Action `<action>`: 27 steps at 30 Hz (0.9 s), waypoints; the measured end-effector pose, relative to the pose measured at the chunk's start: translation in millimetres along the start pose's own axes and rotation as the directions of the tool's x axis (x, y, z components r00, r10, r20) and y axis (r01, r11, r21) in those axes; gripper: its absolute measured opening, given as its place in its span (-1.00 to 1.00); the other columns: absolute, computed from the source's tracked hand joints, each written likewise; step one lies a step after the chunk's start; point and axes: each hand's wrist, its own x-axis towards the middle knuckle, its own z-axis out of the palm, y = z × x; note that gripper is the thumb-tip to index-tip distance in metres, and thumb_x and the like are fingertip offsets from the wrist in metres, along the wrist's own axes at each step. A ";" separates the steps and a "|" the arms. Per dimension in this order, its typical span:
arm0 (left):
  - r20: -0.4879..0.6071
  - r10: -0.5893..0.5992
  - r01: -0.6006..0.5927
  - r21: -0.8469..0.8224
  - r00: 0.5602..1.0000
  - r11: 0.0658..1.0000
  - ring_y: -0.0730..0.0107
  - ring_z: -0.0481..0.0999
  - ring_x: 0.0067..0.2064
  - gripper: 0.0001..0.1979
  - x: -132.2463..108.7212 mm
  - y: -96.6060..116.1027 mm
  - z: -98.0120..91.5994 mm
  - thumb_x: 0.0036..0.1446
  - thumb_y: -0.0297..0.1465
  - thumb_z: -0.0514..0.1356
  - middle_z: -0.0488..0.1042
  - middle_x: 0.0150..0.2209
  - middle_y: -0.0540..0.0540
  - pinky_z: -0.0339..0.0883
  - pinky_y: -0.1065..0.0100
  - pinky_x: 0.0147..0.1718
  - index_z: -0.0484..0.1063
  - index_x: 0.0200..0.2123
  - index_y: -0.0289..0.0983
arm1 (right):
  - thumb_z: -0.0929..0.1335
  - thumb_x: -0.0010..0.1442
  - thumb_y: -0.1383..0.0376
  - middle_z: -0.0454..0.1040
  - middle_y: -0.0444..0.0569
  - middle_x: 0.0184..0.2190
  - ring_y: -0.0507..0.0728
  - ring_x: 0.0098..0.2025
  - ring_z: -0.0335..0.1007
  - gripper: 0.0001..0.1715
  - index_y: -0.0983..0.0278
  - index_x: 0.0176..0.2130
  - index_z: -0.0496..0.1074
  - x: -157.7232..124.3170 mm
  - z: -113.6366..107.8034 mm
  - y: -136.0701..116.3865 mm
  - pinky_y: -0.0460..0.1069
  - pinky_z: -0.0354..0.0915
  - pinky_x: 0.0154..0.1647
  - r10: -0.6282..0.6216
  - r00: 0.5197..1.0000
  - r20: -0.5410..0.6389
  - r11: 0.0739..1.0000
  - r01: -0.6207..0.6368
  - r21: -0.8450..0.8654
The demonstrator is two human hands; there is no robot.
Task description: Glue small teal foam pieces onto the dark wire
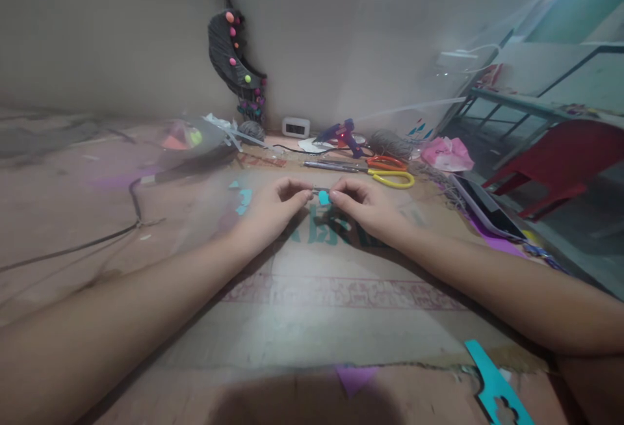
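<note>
Both hands meet over a cardboard sheet (pixel 316 308) on the floor. My left hand (pixel 275 204) and my right hand (pixel 365 204) are each closed in a pinch, fingertips almost touching. Between them sits a small turquoise piece (pixel 324 198), which both hands pinch from opposite sides. A thin dark bit shows just above the piece, too small to name. More turquoise scraps (pixel 242 200) lie to the left of my left hand.
Behind the hands lie orange scissors (pixel 386 163), yellow scissors (pixel 392 179), a purple glue gun (pixel 341 134) and twine (pixel 390 144). A dark crescent craft with pompoms (pixel 234 61) leans on the wall. A tablet (pixel 482 204), a pink bag (pixel 447 154) and a red chair (pixel 560 158) stand right. A turquoise offcut (pixel 492 386) lies near.
</note>
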 end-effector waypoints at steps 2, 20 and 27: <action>-0.033 -0.001 0.002 0.024 0.999 1.000 0.39 0.47 -0.31 -0.96 0.6 0.2 -0.2 0.04 -0.46 0.27 0.52 -0.35 -0.05 0.31 0.35 -0.27 0.50 -0.37 -0.29 | 0.32 0.18 0.11 0.32 -0.14 -0.50 0.03 -0.44 0.21 -0.71 0.28 -0.41 0.37 0.0 -0.2 0.0 -0.05 0.14 -0.41 0.000 1.000 -0.001 1.000 0.000 0.003; 0.185 0.109 -0.118 0.037 0.977 0.992 0.37 0.47 -0.28 -0.76 -0.7 -5.6 -0.3 0.17 -0.30 0.18 0.51 -0.34 -0.06 0.30 0.38 -0.29 0.47 -0.14 -0.29 | 0.30 0.21 0.19 0.40 -0.11 -0.49 0.04 -0.43 0.26 -0.76 0.29 -0.39 0.41 -0.3 1.2 1.4 -0.06 0.17 -0.40 -0.091 0.994 -0.055 0.982 0.080 -0.169; 0.256 0.150 -0.201 0.187 0.955 0.962 0.32 0.47 -0.23 -0.75 -5.2 -5.0 -1.0 0.20 -0.20 0.15 0.52 -0.30 -0.06 0.29 0.31 -0.19 0.48 -0.31 -0.27 | 0.31 0.23 0.24 0.42 -0.10 -0.46 0.03 -0.40 0.29 -0.79 0.29 -0.39 0.42 -3.6 2.2 -1.9 -0.06 0.18 -0.37 -0.186 0.981 -0.051 0.950 0.167 -0.265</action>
